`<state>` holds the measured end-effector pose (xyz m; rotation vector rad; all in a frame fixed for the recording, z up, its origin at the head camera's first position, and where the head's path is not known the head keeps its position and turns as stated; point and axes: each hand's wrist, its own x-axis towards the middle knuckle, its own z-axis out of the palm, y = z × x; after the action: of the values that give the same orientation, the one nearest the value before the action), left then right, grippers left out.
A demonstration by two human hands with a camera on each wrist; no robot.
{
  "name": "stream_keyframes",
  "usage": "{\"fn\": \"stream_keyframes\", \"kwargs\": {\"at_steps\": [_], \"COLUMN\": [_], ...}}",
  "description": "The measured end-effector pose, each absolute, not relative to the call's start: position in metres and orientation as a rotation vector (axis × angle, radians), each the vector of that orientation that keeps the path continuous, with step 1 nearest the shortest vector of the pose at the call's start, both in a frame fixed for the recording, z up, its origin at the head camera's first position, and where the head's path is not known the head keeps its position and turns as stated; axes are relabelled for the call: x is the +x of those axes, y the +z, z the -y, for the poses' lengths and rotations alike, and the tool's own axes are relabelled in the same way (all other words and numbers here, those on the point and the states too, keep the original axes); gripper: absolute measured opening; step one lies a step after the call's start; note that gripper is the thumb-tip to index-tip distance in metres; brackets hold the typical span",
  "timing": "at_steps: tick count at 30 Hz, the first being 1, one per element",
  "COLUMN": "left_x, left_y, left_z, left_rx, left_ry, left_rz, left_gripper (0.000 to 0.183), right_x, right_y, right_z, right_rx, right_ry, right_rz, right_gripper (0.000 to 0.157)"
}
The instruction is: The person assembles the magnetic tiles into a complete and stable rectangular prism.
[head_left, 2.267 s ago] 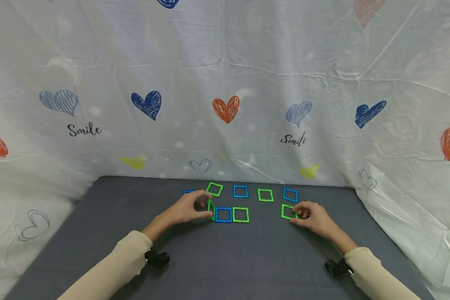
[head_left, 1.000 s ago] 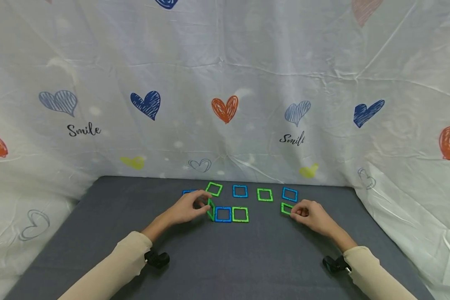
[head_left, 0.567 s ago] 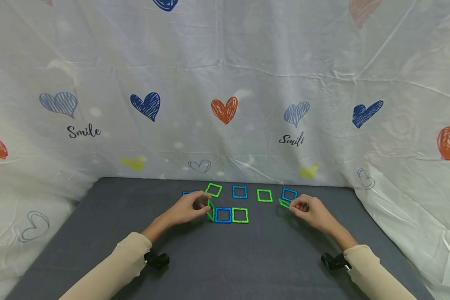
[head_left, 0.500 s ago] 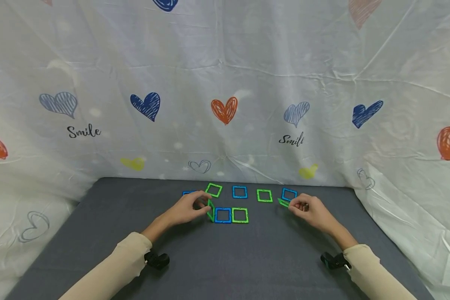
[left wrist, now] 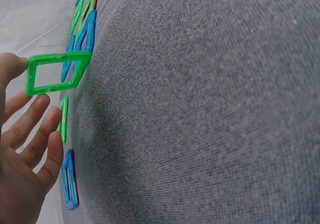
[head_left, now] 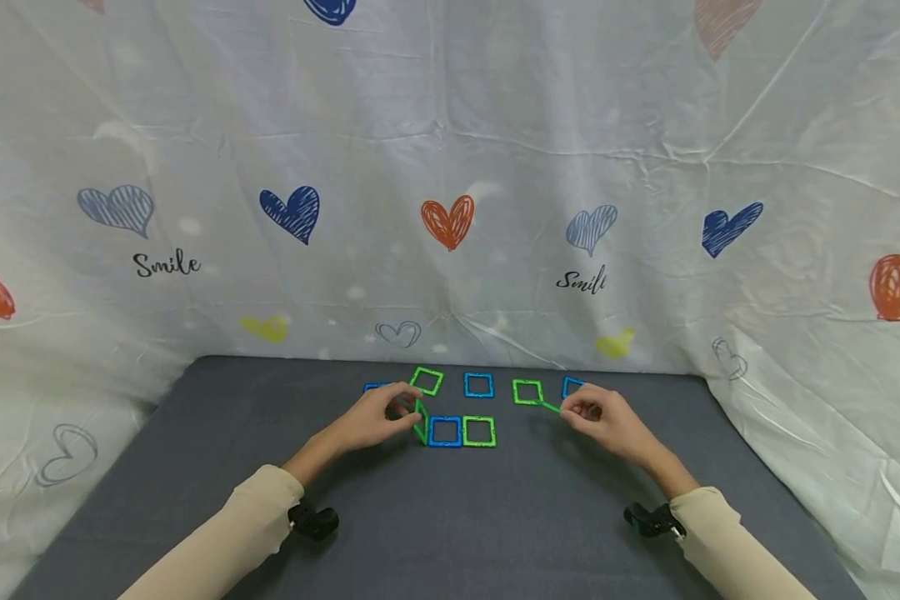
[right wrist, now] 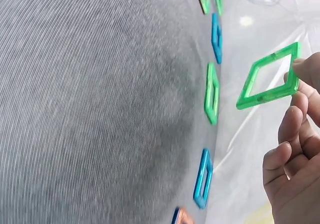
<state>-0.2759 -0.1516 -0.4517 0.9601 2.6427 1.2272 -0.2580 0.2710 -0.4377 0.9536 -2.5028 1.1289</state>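
My left hand pinches a green square magnetic tile between thumb and index finger. That tile stands on edge at the left side of a flat blue tile. A flat green tile lies against the blue one's right side. Off the table, my right hand holds another green square tile by one edge, thumb on one side and fingers behind. In the head view this tile is tilted nearly edge-on, in front of the back row.
Along the far table edge lie a green tile, a blue tile, another green tile and a blue tile partly behind the right hand. One more blue tile shows behind the left hand. A printed white cloth hangs behind.
My right hand has picked its green tile up off the table, tilted it and carried it leftwards. The left hand stays with its upright tile.
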Motion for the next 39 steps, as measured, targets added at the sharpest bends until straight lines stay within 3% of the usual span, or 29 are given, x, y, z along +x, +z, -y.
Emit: {"fn": "stream_keyframes", "kwargs": {"at_steps": [7,17,25,39], "left_x": [-0.275,-0.275,-0.275,-0.276], "left_y": [-0.451,-0.450,-0.449,-0.452], "left_z": [0.151,0.150,0.149,0.151], "left_rx": [0.966,0.974,0.963,0.967], "left_ry": [1.219,1.215,1.206,1.208], "left_rz": [-2.654,-2.651,-2.658,-2.652], "left_gripper": [0.039,0.040,0.039,0.039], "right_x": [-0.262,-0.243,-0.263,-0.266], "right_y": [-0.441,-0.409,-0.435,-0.443], "right_z": [-0.253,-0.224,-0.231,-0.226], "right_rx": [0.973,1.030,1.037,1.088], "right_ry": [1.173,1.233,1.290,1.646], "right_rz": [2.446,2.453,2.517,2.474], "right_gripper": [0.019,0.019,0.016,0.012]}}
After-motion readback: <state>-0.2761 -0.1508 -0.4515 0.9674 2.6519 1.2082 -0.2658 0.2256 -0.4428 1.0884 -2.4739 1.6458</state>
